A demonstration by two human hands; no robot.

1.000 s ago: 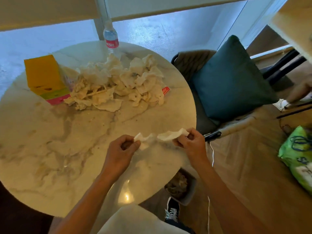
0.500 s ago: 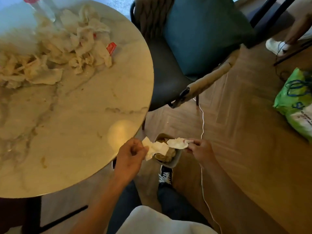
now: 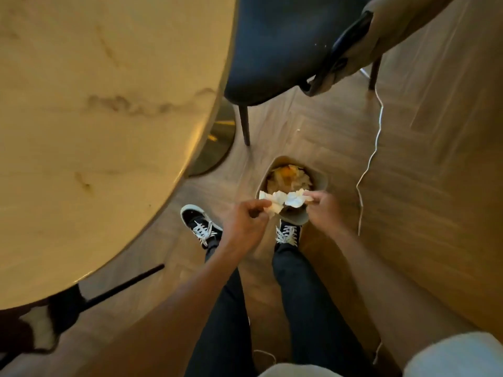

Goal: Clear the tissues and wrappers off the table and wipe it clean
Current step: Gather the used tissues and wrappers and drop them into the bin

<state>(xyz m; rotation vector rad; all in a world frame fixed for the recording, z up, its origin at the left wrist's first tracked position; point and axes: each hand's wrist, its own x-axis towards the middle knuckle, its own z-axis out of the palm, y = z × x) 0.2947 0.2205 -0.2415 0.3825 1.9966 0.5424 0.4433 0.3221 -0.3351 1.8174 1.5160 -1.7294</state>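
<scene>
My left hand (image 3: 245, 224) pinches a crumpled white tissue (image 3: 272, 201) and my right hand (image 3: 322, 206) pinches another white tissue (image 3: 295, 198). Both tissues hang over the small grey waste bin (image 3: 318, 178) on the floor, which holds crumpled tissues and wrappers. The round marble table (image 3: 103, 131) fills the left of the view; the pile of tissues on it is out of frame.
A dark chair (image 3: 285, 44) with a padded arm stands beyond the bin. A white cable (image 3: 370, 159) runs across the wooden floor to the right. My two black sneakers (image 3: 200, 224) stand by the bin. The table's brass base (image 3: 217, 142) is left of the bin.
My view has tilted down from the table to the floor. Both hands carried the tissues off the table edge and lowered them over the bin.
</scene>
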